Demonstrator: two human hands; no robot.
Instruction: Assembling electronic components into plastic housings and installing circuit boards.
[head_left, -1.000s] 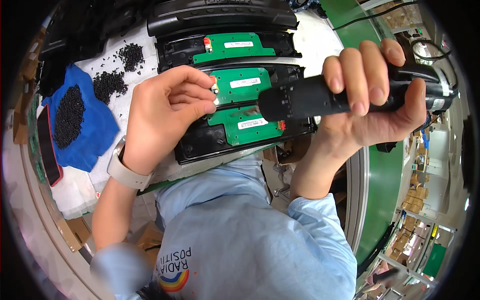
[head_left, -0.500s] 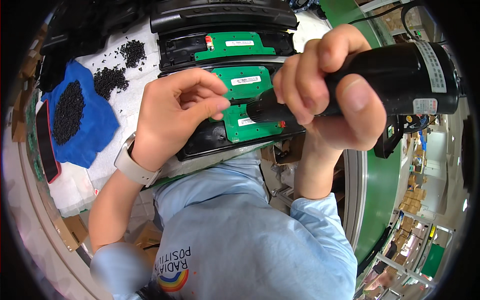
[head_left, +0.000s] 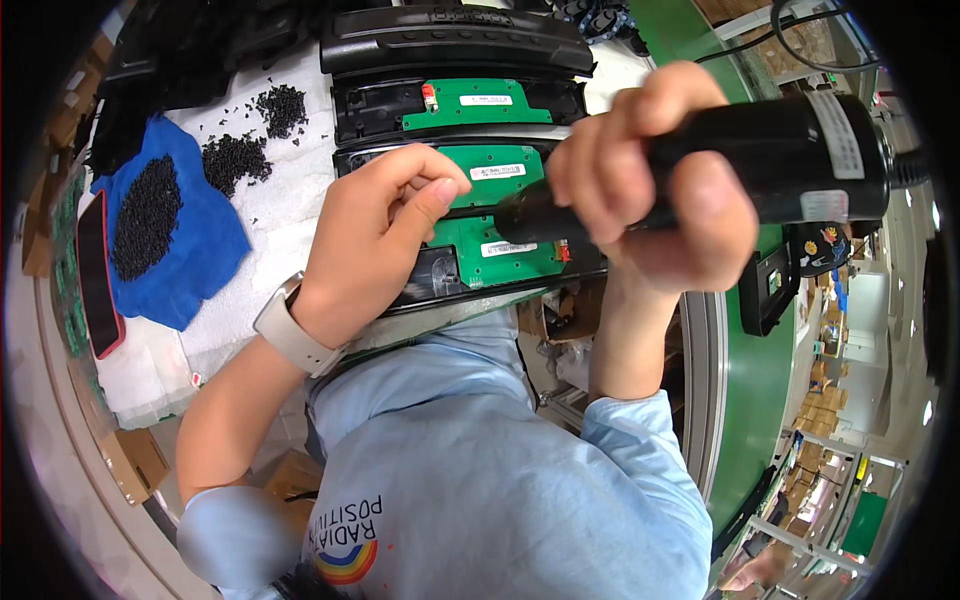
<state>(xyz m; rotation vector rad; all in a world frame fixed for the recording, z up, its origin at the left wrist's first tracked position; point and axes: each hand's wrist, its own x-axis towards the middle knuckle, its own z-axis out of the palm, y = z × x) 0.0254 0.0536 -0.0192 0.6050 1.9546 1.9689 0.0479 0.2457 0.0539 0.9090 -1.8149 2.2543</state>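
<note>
My right hand (head_left: 625,190) is wrapped round a thick black electric screwdriver (head_left: 765,150), held sideways with its nose to the left. From the nose a thin dark bit (head_left: 470,212) reaches my left hand (head_left: 365,235). There, thumb and forefinger are pinched at the bit's tip; anything small between them is hidden. Under both hands lie black plastic housings with green circuit boards. The near board (head_left: 485,268) carries a white label and a red connector (head_left: 564,251); the middle board (head_left: 465,160) lies just beyond the bit. A far board (head_left: 470,118) sits behind them.
Small black screws (head_left: 150,215) are heaped on a blue cloth (head_left: 215,255) at the left, with loose piles (head_left: 235,162) beside it. A red-edged phone (head_left: 98,275) lies at the far left. A long black cover (head_left: 455,45) stands behind; another black part (head_left: 768,295) rests at the right.
My left hand has shifted right and its fingertips now meet the bit of the screwdriver. The screwdriver has moved slightly in my right hand's grip. The whole view has shifted a little.
</note>
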